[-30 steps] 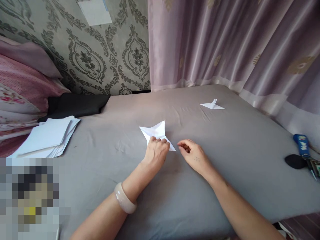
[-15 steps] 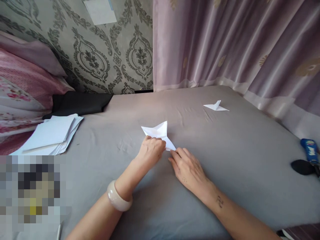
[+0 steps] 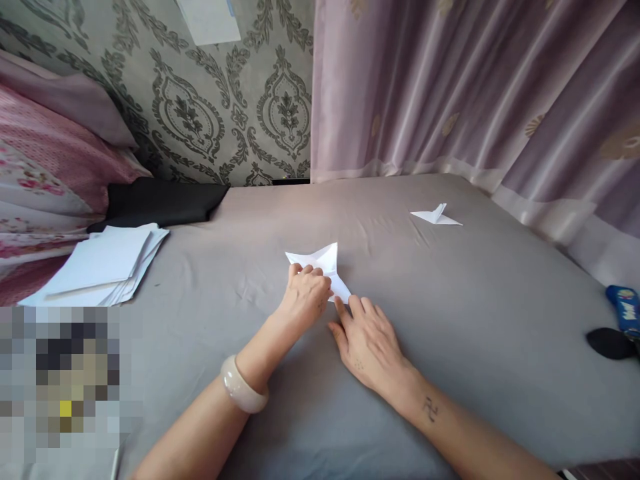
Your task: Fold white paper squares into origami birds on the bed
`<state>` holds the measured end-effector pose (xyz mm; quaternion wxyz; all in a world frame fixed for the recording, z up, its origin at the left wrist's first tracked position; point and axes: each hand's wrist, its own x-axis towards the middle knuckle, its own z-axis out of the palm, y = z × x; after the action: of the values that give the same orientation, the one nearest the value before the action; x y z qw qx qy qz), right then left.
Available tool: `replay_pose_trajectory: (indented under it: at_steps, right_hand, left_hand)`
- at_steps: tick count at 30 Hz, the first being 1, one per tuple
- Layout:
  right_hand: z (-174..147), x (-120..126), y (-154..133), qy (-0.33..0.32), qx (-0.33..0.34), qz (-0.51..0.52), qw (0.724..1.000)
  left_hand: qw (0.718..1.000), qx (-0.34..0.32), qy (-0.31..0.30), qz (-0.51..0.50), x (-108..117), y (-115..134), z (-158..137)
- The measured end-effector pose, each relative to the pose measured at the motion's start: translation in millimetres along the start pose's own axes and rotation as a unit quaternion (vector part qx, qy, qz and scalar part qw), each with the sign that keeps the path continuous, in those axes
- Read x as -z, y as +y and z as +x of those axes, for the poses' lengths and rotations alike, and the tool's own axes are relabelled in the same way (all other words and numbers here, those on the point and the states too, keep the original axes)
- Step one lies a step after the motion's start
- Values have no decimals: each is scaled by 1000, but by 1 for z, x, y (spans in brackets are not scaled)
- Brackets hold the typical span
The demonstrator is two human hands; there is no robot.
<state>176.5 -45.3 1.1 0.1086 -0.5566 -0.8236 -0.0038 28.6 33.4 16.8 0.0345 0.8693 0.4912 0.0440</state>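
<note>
A folded sheet of white paper (image 3: pixel 323 259) lies on the grey cloth in the middle, with pointed corners standing out at the upper left, upper right and lower right. My left hand (image 3: pixel 306 293), wearing a pale bangle (image 3: pixel 243 385) at the wrist, curls its fingers over the paper's near side and covers that part. Close by on the right, my right hand (image 3: pixel 371 340) rests with its fingers stretched out and the thumb apart. Its index fingertip touches the paper's lower right corner.
A finished-looking folded paper shape (image 3: pixel 437 215) sits at the far right. Paper sheets (image 3: pixel 100 260) are stacked at the left, beside a black folded item (image 3: pixel 165 202). A blue packet (image 3: pixel 625 308) and a black oval object (image 3: pixel 611 343) lie at the right edge. Curtains (image 3: pixel 425 87) hang behind.
My right hand has shifted slightly left, and its thumb now stands farther from the index finger. My left hand stays curled over the paper, its fingers slightly moved. The view has shifted a little.
</note>
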Motion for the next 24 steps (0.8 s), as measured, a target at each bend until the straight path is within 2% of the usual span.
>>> replay_pose_trajectory:
  at_steps: [9, 14, 18, 24]
  right_hand:
    - [-4, 2, 6, -24, 20, 4, 1000]
    - [3, 5, 2, -35, 11, -6, 999]
    - [9, 7, -2, -53, 7, -12, 998]
    - [18, 8, -4, -77, 9, -17, 997]
  left_hand:
    - [999, 6, 10, -39, -10, -11, 2]
    - [992, 6, -30, -126, 15, -30, -4]
    - [988, 14, -83, -132, 37, -43, -10]
    - [990, -25, -67, -121, 35, -42, -9]
